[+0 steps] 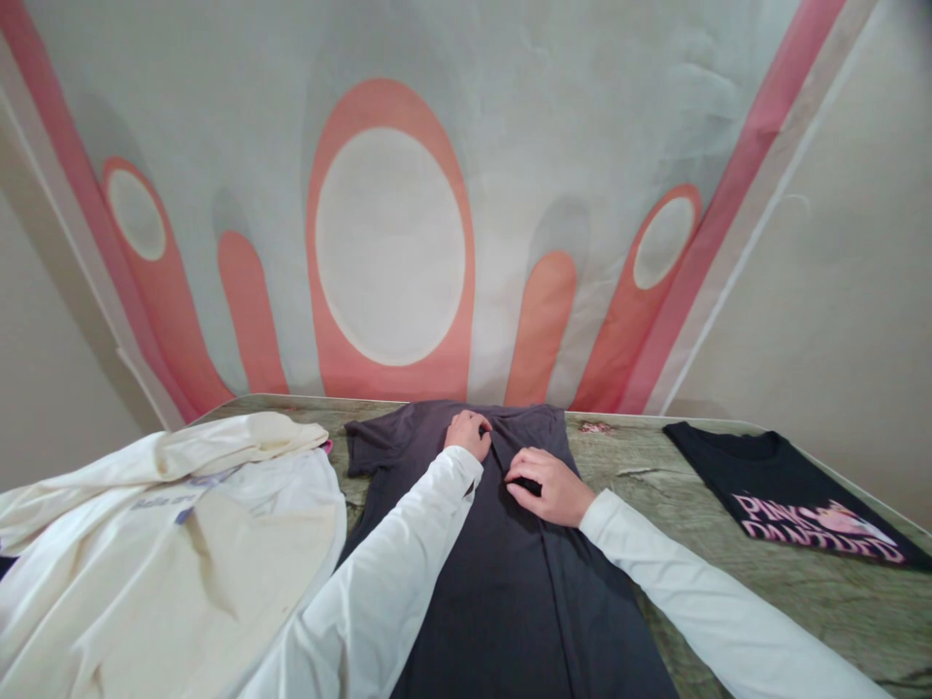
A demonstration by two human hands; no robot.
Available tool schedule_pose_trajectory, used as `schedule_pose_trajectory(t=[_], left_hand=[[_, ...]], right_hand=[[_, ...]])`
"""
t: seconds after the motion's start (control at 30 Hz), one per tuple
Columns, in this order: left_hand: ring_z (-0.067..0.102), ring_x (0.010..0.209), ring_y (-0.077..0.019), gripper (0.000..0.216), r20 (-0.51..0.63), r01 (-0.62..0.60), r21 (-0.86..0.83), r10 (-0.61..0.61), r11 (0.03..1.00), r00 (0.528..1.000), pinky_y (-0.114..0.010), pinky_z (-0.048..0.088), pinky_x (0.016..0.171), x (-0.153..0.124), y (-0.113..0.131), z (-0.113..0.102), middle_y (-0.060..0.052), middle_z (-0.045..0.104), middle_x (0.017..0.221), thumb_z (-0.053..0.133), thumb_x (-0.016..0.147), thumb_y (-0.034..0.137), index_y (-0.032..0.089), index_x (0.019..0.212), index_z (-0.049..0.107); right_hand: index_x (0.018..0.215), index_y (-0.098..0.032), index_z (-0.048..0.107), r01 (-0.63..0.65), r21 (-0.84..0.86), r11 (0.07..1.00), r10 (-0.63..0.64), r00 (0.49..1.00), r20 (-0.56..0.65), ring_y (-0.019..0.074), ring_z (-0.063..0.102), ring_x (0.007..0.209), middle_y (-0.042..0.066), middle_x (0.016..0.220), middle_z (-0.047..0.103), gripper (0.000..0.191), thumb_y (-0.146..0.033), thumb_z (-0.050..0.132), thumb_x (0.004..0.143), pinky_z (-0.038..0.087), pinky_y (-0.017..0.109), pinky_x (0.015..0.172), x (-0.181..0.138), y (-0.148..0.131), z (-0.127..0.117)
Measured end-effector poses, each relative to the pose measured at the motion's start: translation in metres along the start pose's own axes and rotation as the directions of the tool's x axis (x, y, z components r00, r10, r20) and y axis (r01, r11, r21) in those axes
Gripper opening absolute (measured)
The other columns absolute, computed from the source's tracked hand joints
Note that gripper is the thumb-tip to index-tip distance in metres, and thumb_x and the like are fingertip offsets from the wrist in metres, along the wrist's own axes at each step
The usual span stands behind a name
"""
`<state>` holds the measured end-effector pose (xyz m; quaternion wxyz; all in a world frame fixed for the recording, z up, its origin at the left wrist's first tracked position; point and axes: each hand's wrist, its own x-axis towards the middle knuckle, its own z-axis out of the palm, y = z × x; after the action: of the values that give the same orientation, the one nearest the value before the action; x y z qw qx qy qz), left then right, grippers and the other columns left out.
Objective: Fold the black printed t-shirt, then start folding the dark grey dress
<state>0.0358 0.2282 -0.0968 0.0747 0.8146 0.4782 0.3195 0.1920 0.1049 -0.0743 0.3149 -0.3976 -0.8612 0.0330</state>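
Note:
A dark grey T-shirt (502,582) lies lengthwise on the table in front of me, its collar end toward the wall. My left hand (470,433) rests near the collar with fingers curled, pinching a fold of the grey cloth. My right hand (548,483) lies just right of it, fingers bent and pressed onto the same fold. Both arms wear white long sleeves.
A heap of cream and white garments (167,544) covers the table's left side. A folded black T-shirt with pink lettering (793,495) lies at the right. The wood-pattern table (655,466) ends at a wall hung with a grey and salmon cloth (393,243).

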Motion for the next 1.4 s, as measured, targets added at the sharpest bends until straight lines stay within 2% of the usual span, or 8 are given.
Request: schedule_pose_trajectory(t=[0.17,0.27,0.5,0.67,0.87,1.03,1.23,1.4], left_hand=[[0.045,0.107,-0.0193,0.015,0.044,0.001,-0.006,-0.001,1.000,0.999,-0.033,0.032,0.094,0.004,0.001,0.002,-0.004,0.059,0.103,0.047,0.076,0.020,0.020,0.075,0.062],[0.042,0.112,-0.0209,0.017,0.053,0.010,-0.010,-0.009,1.000,0.999,-0.036,0.031,0.093,0.003,0.001,0.003,-0.004,0.058,0.108,0.046,0.079,0.028,0.020,0.078,0.062],[0.050,0.098,-0.0196,0.019,0.052,0.007,-0.017,-0.007,1.000,0.999,-0.034,0.036,0.087,0.000,0.002,-0.002,-0.002,0.060,0.096,0.059,0.070,0.028,0.023,0.088,0.061],[0.051,0.092,-0.0181,0.021,0.039,-0.019,-0.051,0.021,0.998,0.999,-0.031,0.039,0.084,0.002,0.000,-0.001,-0.002,0.058,0.095,0.062,0.067,0.024,0.023,0.088,0.062],[0.053,0.078,-0.0127,0.022,-0.046,-0.086,-0.227,0.077,0.970,0.996,-0.025,0.045,0.076,0.007,0.001,0.003,-0.002,0.055,0.086,0.066,0.063,0.018,0.019,0.085,0.063],[0.050,0.062,-0.0091,0.018,-0.059,-0.017,-0.238,0.003,0.971,0.998,-0.023,0.046,0.066,0.008,0.003,0.006,0.000,0.053,0.080,0.063,0.065,0.014,0.018,0.082,0.063],[0.052,0.071,-0.0109,0.022,-0.055,-0.032,-0.190,0.022,0.981,0.998,-0.025,0.046,0.075,0.008,0.003,0.006,-0.002,0.051,0.088,0.058,0.069,0.010,0.018,0.089,0.061],[0.052,0.086,-0.0143,0.024,-0.048,-0.078,-0.148,0.072,0.986,0.996,-0.026,0.043,0.084,0.007,0.003,0.009,-0.006,0.051,0.097,0.053,0.073,0.010,0.015,0.096,0.059]], right_hand=[[0.083,-0.019,0.062,-0.019,0.090,0.996,0.020,1.000,-0.015,0.0149,0.054,0.078,0.004,0.081,0.060,0.014,-0.025,0.050,0.079,0.040,0.030,0.076,0.002,-0.002,-0.004],[0.084,-0.018,0.062,-0.108,0.134,0.985,0.120,0.989,-0.087,0.0143,0.055,0.077,0.005,0.082,0.061,0.018,-0.026,0.046,0.081,0.042,0.027,0.071,0.004,0.015,-0.008],[0.091,-0.016,0.062,-0.506,-0.040,0.862,0.468,0.823,-0.321,0.0151,0.056,0.079,0.007,0.089,0.061,0.023,-0.023,0.043,0.079,0.042,0.028,0.076,0.011,0.129,-0.018],[0.094,-0.014,0.063,-0.554,-0.073,0.829,0.516,0.809,-0.281,0.0154,0.056,0.077,0.009,0.089,0.061,0.024,-0.020,0.051,0.074,0.042,0.028,0.077,0.019,0.182,-0.012],[0.082,-0.018,0.065,-0.541,-0.114,0.834,0.506,0.830,-0.233,0.0154,0.054,0.082,0.006,0.083,0.060,0.015,-0.020,0.054,0.073,0.040,0.026,0.079,0.019,0.193,-0.001],[0.078,-0.016,0.063,-0.561,-0.140,0.816,0.512,0.813,-0.278,0.0144,0.053,0.078,0.005,0.081,0.058,0.015,-0.021,0.049,0.075,0.040,0.025,0.078,0.018,0.191,-0.002],[0.080,-0.012,0.061,-0.659,-0.153,0.737,0.571,0.727,-0.380,0.0163,0.054,0.074,0.008,0.079,0.060,0.021,-0.022,0.043,0.077,0.040,0.028,0.074,0.017,0.195,-0.003],[0.073,-0.014,0.062,-0.690,-0.150,0.708,0.608,0.704,-0.366,0.0154,0.055,0.074,0.007,0.076,0.062,0.018,-0.021,0.046,0.074,0.039,0.025,0.073,0.018,0.197,0.000]])
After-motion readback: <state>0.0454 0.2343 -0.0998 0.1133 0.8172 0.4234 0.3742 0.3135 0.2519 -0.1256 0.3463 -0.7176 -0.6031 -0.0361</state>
